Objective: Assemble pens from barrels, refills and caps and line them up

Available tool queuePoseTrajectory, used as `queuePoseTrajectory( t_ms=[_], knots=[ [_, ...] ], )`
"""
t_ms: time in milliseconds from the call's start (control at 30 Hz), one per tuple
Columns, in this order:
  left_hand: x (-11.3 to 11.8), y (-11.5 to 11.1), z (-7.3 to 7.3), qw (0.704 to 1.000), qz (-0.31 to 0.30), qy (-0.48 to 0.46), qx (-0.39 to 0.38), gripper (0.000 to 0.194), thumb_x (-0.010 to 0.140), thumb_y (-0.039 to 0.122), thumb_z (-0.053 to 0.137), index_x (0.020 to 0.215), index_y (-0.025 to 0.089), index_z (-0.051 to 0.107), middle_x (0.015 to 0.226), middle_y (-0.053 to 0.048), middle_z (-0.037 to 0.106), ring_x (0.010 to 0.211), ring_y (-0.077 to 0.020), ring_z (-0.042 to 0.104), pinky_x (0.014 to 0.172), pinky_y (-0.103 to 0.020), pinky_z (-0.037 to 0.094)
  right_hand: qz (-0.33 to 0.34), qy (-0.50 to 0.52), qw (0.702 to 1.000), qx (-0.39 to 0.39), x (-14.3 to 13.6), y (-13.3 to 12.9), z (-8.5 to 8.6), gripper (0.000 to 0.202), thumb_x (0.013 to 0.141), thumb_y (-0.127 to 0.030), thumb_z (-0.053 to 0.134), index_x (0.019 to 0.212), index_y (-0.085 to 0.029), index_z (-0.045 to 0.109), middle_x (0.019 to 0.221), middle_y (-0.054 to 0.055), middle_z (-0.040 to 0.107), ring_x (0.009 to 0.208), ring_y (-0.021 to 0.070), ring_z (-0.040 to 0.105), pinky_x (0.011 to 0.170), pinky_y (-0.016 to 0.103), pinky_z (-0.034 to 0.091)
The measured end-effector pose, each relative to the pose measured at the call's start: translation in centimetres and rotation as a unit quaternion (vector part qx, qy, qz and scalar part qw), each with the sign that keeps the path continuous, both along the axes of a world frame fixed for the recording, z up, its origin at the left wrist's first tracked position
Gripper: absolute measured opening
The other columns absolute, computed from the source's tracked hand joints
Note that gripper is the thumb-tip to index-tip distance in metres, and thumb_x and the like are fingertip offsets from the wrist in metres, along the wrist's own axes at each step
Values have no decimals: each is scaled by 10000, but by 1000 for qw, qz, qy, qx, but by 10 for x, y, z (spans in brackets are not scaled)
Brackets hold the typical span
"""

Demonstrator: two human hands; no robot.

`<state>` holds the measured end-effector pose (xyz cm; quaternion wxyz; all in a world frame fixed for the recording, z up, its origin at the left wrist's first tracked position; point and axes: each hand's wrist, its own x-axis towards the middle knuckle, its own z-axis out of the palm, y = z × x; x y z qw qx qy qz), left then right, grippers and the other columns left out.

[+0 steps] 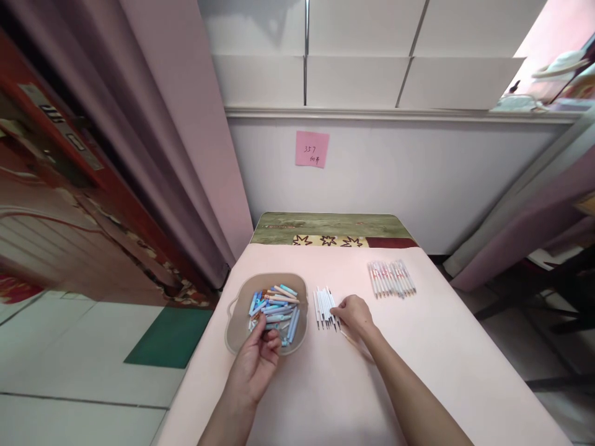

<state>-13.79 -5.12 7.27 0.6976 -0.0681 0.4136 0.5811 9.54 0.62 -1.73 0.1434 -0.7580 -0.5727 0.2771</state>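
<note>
My left hand [260,356] is over the near rim of a beige plastic basin [239,334], palm up, with its fingers curled and thumb pressed in. What it holds, if anything, I cannot make out against the pens behind. Blue, teal and peach pen barrels and caps [279,308] lie heaped in the basin. To the right, a row of white pen refills [323,305] with dark tips rests on the tablecloth. My right hand [354,313] pinches a refill at the row's right end. A thin orange-tipped stick [348,337] shows just below that hand.
A flat bundle of clear-wrapped pens [392,278] lies at the right on the pink tablecloth [334,396]. Green patterned cloth [325,226] covers the table's far end, against a wall with a pink note [312,148]. A curtain [176,124] hangs at the left.
</note>
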Motion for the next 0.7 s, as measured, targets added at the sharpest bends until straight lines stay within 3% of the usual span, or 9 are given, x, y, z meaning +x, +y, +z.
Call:
queuePoseTrajectory(
  t_ms=[233,367,467,567,700],
  knots=[
    [6,-1,3,1000,-1,-9,1,93,911,125,499,841,147,556,624,30,487,457,-49,469,358,-130,360,0,33,999,22,11,-5,12,260,765,-339,587,553,-191,618,566,34,674,570,155,631,536,215,392],
    [9,-2,3,1000,-2,-18,4,75,900,133,525,832,147,555,625,25,525,437,-49,469,344,-132,348,15,75,994,84,8,-26,46,241,862,-366,488,768,-201,636,668,18,694,629,150,641,574,217,430],
    [12,-1,3,1000,0,-23,-4,91,896,142,536,806,144,547,599,27,517,427,-50,465,343,-131,344,83,174,961,196,-2,-54,82,238,859,-411,540,819,-201,646,678,11,670,602,152,606,550,231,441],
    [15,-1,5,1000,-3,-25,-2,82,891,146,549,809,144,545,606,25,524,428,-49,467,342,-129,340,137,201,932,268,-15,-78,111,168,858,-344,574,829,-213,675,721,12,668,616,136,587,570,226,455],
    [17,-2,5,1000,-10,-20,2,75,893,159,549,820,145,544,626,19,537,435,-48,469,346,-128,338,171,171,913,329,-26,-92,125,116,865,-267,577,851,-219,683,702,0,643,560,105,556,535,207,440]
  ],
)
